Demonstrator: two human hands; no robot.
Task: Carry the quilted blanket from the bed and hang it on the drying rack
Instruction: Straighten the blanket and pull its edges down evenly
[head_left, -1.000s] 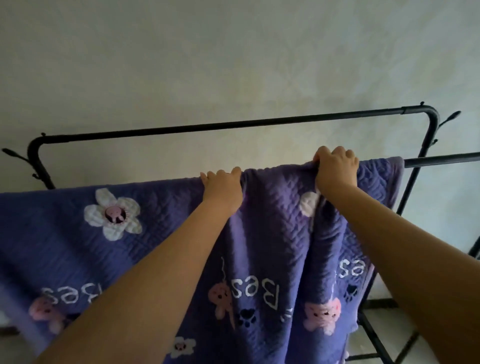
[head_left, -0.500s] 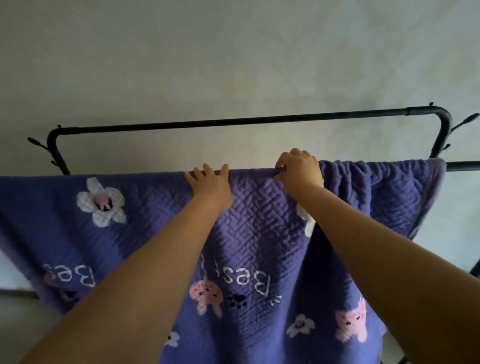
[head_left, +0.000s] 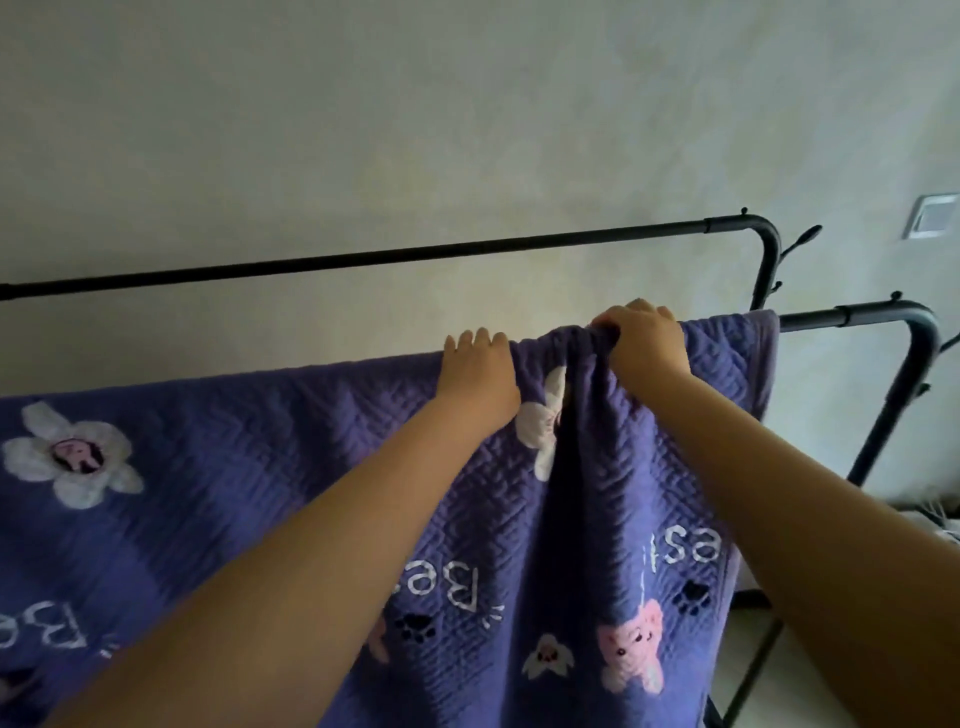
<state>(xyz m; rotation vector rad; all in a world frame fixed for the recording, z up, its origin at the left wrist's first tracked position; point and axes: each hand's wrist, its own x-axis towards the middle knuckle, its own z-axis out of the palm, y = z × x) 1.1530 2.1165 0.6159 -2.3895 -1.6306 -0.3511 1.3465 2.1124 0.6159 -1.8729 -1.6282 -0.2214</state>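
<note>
The purple quilted blanket (head_left: 291, 457), printed with white flowers, pink animals and lettering, hangs over the near bar of the black drying rack (head_left: 883, 317). My left hand (head_left: 475, 371) lies on the blanket's top fold, fingers hooked over the covered bar. My right hand (head_left: 644, 345) grips a bunched fold of the blanket at the top, close to its right edge. A deep crease runs down from that grip.
The rack's far bar (head_left: 415, 254) runs higher, close to a pale wall. Small hook pegs (head_left: 802, 241) stick out at the right end. A white wall plate (head_left: 932, 215) sits at the far right. Pale floor shows at the lower right.
My right hand has moved right along the bar and bunched the blanket into a fold. The view has shifted so that the rack's right end shows and its left end is cut off.
</note>
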